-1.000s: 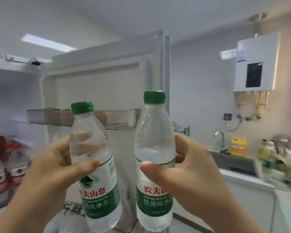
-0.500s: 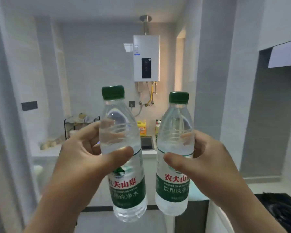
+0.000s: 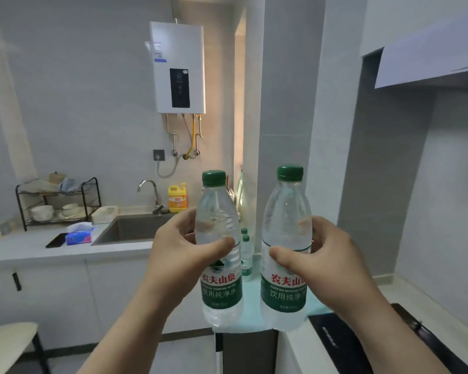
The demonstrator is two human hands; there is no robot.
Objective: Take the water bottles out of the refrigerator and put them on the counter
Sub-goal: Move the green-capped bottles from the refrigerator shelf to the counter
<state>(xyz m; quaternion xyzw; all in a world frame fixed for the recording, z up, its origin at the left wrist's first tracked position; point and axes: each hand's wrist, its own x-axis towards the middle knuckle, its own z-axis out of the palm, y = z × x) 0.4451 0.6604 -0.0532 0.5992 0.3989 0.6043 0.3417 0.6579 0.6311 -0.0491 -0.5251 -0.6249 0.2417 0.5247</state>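
Note:
I hold two clear water bottles with green caps and green labels, both upright in front of me. My left hand (image 3: 185, 249) grips the left bottle (image 3: 219, 265) around its upper body. My right hand (image 3: 324, 263) grips the right bottle (image 3: 284, 265) the same way. Both hang above the near end of the pale counter (image 3: 251, 311). Behind them two more small green-capped bottles (image 3: 246, 255) stand on that counter by the wall. The refrigerator is out of view.
A black cooktop (image 3: 343, 344) lies on the counter at the right. Across the room are a sink (image 3: 135, 228) with a tap, a yellow detergent jug (image 3: 177, 198), a tissue pack (image 3: 79, 234), a phone (image 3: 56, 240) and a dish rack (image 3: 57, 201). A stool (image 3: 11, 338) stands lower left.
My view has swung right, away from the open refrigerator, to the kitchen counter. Both bottles stayed in my hands and now hang lower, over the counter's near end.

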